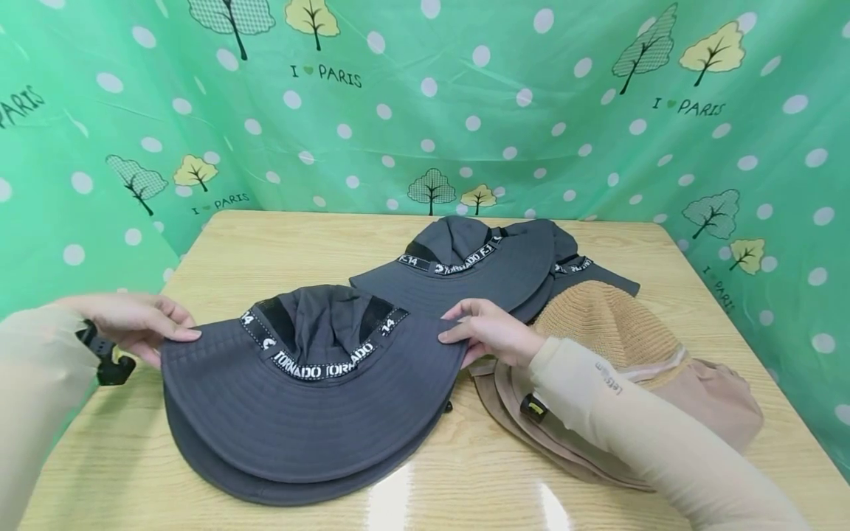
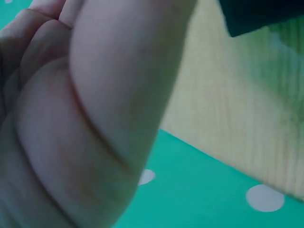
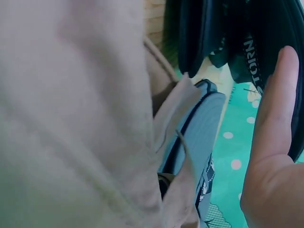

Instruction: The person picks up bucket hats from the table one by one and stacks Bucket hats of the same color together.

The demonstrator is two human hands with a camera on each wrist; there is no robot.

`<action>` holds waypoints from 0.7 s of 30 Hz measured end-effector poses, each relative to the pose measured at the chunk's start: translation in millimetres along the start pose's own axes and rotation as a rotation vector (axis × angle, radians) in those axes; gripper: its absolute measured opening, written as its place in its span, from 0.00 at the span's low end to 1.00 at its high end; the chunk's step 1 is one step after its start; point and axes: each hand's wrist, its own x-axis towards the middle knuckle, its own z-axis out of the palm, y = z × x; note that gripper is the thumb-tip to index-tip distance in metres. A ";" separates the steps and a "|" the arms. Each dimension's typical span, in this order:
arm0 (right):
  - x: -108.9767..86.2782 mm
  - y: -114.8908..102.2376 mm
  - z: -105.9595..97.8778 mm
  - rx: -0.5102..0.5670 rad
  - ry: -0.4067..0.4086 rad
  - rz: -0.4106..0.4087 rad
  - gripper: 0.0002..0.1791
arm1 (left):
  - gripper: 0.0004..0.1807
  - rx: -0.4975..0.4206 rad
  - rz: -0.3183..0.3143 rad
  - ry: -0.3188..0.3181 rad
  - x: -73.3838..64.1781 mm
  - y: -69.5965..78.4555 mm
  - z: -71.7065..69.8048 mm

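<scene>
A dark grey wide-brimmed sun hat [image 1: 299, 420] with a black band lettered TORNADO faces me at the front of the table. A second dark brim shows just under its front edge. At the brim's left edge, my left hand [image 1: 142, 321] pinches it, thumb on top. My right hand [image 1: 491, 332] pinches the right edge the same way. In the left wrist view the left hand [image 2: 95, 104] fills much of the frame, with a dark brim corner [image 2: 256, 14] at the top. The right thumb [image 3: 278, 104] lies on the dark brim in the right wrist view.
Behind on the wooden table [image 1: 265, 243] lie more dark grey hats [image 1: 458, 287], overlapping. Beige-brown hats [image 1: 704, 405] with a knit crown are piled at the right, under my right forearm. A green dotted curtain [image 1: 425, 110] hangs around the table's back and sides.
</scene>
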 end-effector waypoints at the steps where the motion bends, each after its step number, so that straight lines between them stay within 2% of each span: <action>1: 0.7 1.1 0.6 -0.019 -0.001 0.001 0.22 | 0.14 0.021 -0.013 0.026 1.3 -1.9 0.3; 6: 5.2 7.5 3.4 -0.140 -0.004 -0.031 0.20 | 0.11 0.164 -0.081 0.156 10.5 -9.5 3.6; 9: 6.9 10.6 6.2 -0.242 0.013 -0.040 0.19 | 0.10 0.190 -0.111 0.199 16.3 -13.5 6.0; 11: 8.0 11.9 8.4 -0.303 0.027 -0.041 0.19 | 0.09 0.201 -0.109 0.210 17.1 -15.4 5.6; 18: 12.3 15.8 13.4 -0.444 0.068 -0.043 0.18 | 0.11 0.281 -0.116 0.349 12.4 -12.1 2.8; 21: 14.5 17.0 15.2 -0.504 0.070 -0.058 0.18 | 0.11 0.291 -0.126 0.350 13.7 -13.8 1.7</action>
